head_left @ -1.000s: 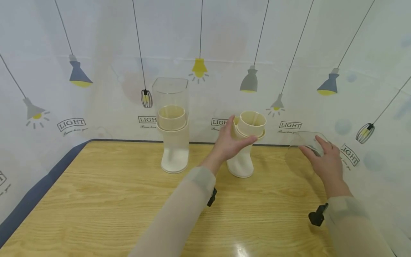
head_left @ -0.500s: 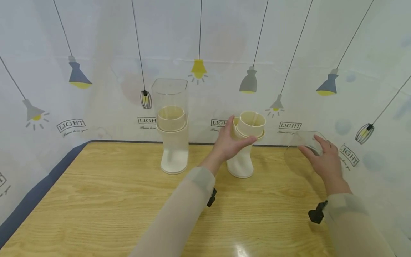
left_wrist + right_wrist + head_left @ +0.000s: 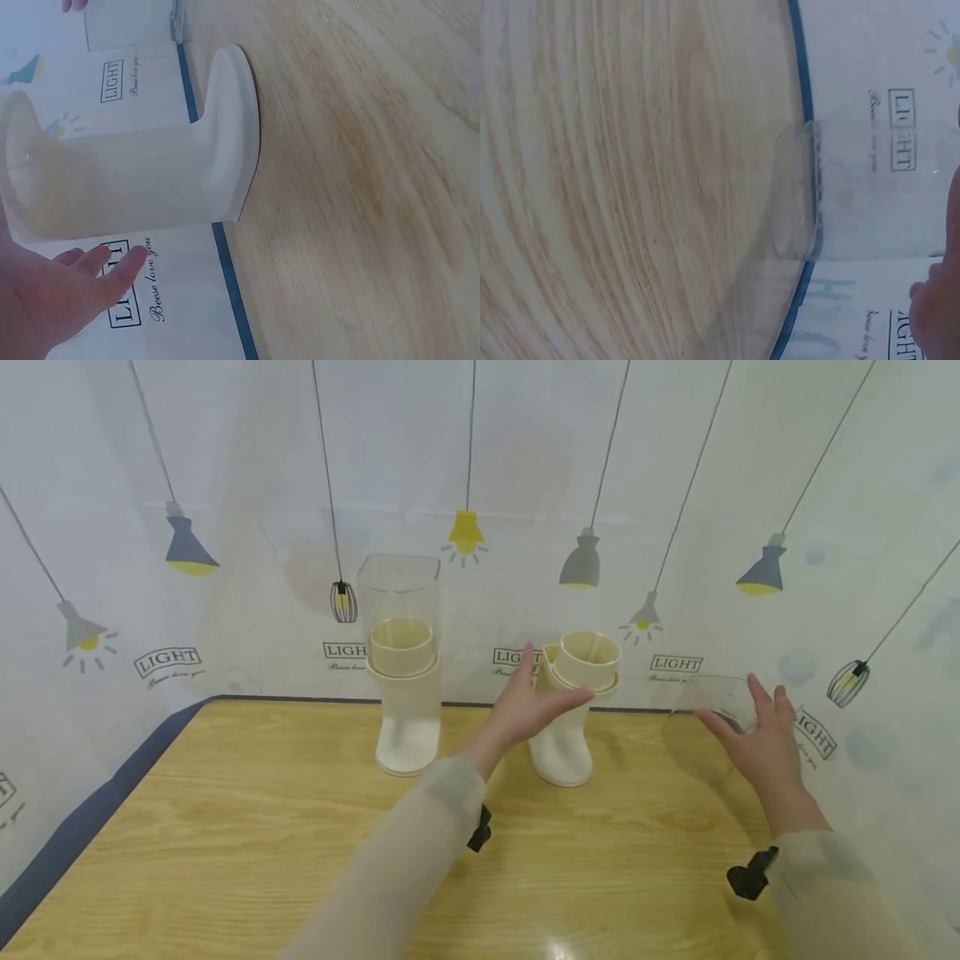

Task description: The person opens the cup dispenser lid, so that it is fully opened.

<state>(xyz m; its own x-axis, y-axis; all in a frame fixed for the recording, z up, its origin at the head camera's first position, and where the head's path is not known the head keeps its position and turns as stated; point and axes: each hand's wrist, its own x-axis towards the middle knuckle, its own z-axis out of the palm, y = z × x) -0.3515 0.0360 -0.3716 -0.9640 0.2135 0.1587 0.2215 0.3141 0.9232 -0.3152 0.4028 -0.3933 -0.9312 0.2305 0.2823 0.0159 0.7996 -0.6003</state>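
Note:
My left hand [image 3: 521, 710] is beside a cream-white dispenser stand [image 3: 561, 758], its thumb stretched across the front near the round collar [image 3: 588, 672]. In the left wrist view, the fingers [image 3: 124, 274] extend loosely beside the stand's body [image 3: 142, 180], not wrapped round it. On the right, a clear plastic container [image 3: 686, 714] stands at the table's back edge. My right hand [image 3: 768, 747] is at that container with thumb and fingers spread apart. The right wrist view has the container's lower end [image 3: 795, 195] on the table; whether the fingertips touch it cannot be made out.
A second cream-white stand [image 3: 408, 727], with a clear container [image 3: 401, 589] fitted round its collar, is upright at the back left. The wooden table [image 3: 247, 827] meets a lamp-printed cloth backdrop [image 3: 255, 527] just behind the stands.
My left hand has loosened from the stand and drawn slightly back to the left. My right fingers have spread away from the clear container. Both stands keep their places.

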